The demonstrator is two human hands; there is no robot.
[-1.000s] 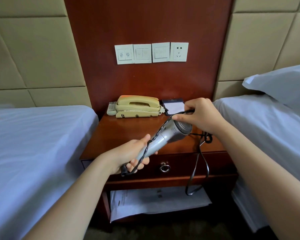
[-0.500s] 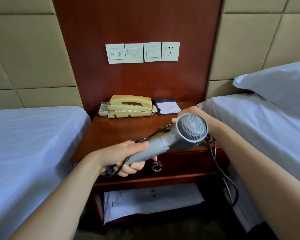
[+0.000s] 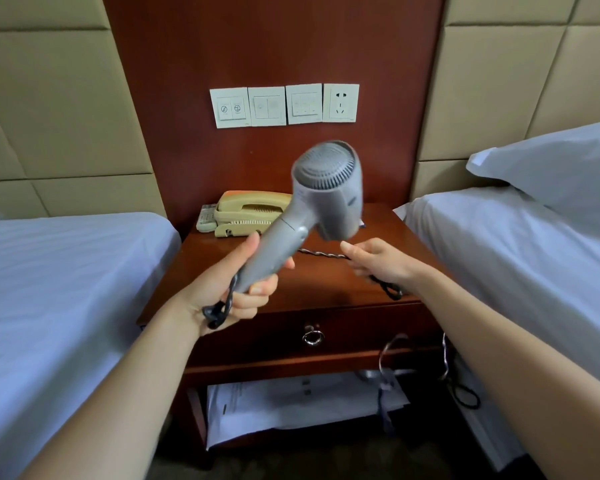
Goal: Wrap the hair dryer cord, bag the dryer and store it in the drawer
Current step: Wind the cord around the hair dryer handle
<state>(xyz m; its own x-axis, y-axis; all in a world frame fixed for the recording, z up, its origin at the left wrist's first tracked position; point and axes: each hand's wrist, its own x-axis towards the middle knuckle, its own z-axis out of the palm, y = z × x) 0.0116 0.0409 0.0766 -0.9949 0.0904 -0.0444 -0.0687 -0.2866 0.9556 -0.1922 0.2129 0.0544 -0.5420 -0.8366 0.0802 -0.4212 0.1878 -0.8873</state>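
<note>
Currently the left hand (image 3: 238,289) holds the hair dryer (image 3: 321,199) by its handle, head raised above the nightstand (image 3: 326,296), I judge to free the handle for winding. Its fingers are curled tight round the grip. The right hand (image 3: 378,261) draws the twisted cord (image 3: 321,253) sideways; fingers (image 3: 352,249) loosely bent, pinching the cord, though blur hides the exact contact. Slack hangs past the shut drawer (image 3: 312,336). No bag visible.

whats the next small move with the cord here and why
Probably the right hand should carry the cord around the hair dryer handle for another loop. The left hand has the handle in its grip, one stretch runs across to the right hand, and the rest hangs loose beside the nightstand.
</note>
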